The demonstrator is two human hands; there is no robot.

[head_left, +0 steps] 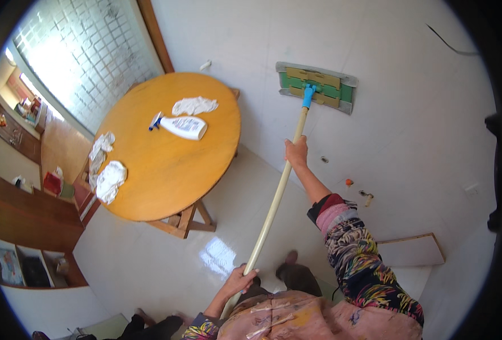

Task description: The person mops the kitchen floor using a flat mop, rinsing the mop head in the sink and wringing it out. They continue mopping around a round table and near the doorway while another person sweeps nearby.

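I hold a long cream mop handle with both hands. My right hand grips it high up, arm stretched forward. My left hand grips its lower end close to my body. The handle ends in a blue joint on a flat green and tan mop head with a grey pad, which lies flat on the white tiled floor ahead of me.
A round wooden table stands to my left with a white spray bottle lying on it and several crumpled white cloths. Small objects lie on the floor to the right. A flat white board lies beside me.
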